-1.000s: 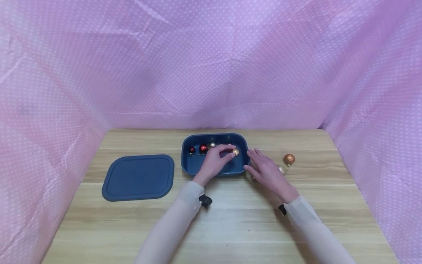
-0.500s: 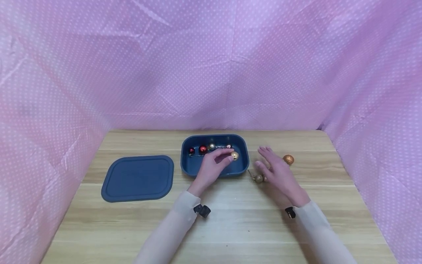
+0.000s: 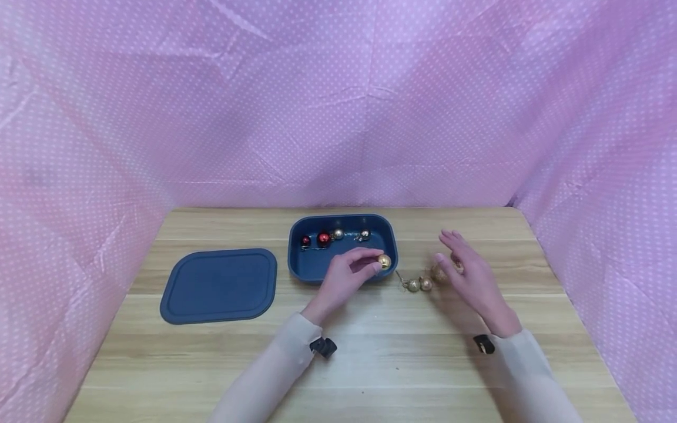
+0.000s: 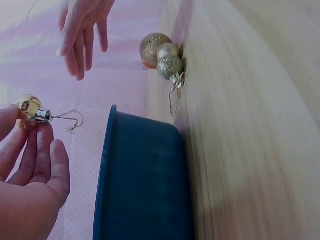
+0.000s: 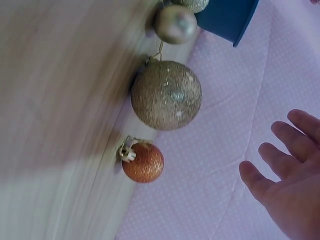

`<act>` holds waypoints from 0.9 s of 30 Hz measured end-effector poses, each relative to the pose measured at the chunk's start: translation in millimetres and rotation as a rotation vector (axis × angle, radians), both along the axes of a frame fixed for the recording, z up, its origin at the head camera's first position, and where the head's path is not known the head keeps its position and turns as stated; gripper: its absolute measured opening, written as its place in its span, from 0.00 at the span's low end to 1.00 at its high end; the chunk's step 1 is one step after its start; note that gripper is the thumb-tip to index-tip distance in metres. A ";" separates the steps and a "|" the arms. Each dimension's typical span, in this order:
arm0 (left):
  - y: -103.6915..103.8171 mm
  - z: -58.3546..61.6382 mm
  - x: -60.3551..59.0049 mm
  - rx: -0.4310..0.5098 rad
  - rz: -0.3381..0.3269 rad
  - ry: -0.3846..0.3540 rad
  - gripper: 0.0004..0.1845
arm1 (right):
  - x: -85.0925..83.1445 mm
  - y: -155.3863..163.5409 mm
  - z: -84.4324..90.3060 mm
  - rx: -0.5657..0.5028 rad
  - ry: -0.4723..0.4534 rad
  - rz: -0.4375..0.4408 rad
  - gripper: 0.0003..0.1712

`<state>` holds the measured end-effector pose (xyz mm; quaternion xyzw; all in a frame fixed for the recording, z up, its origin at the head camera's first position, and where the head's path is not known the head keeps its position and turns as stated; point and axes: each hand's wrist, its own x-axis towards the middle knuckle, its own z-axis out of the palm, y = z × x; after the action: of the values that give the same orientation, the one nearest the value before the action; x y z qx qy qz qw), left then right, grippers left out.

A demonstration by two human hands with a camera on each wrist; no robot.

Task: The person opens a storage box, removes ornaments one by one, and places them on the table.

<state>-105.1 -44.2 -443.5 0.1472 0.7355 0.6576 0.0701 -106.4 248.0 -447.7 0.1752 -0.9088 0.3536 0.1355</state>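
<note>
My left hand [image 3: 344, 282] pinches a shiny gold Christmas bauble [image 3: 384, 261] over the near right corner of the blue box [image 3: 304, 273]. In the left wrist view the bauble's silver cap and string loop stick out past the fingertips. My right hand [image 3: 476, 285] hovers with fingers spread, holding nothing, above the baubles on the table right of the box. Below it, the right wrist view has a large glittery gold bauble [image 5: 167, 95], a copper bauble [image 5: 143, 162] and a smooth champagne bauble [image 5: 175, 24]. Beside the latter lies a small glittery bauble [image 3: 413, 285].
Inside the box, along its far side, lie a dark red bauble [image 3: 305, 241], a red bauble [image 3: 324, 238] and two pale gold ones. A flat blue lid [image 3: 219, 286] lies left of the box. Pink dotted cloth [image 3: 338, 117] hangs behind the wooden table [image 3: 359, 364].
My left hand, with the gold bauble, has come nearer and slightly right across the box. My right hand has moved right from the box's edge, uncovering small baubles on the table.
</note>
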 end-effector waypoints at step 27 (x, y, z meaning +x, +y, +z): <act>14.7 -32.7 23.4 -0.492 -0.268 0.268 0.14 | 4.5 5.7 -0.5 -0.036 0.043 -0.038 0.28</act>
<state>-81.7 -29.5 -476.2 0.3070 0.8494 0.4193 0.0921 -101.9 253.6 -448.3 0.1632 -0.9023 0.3633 0.1648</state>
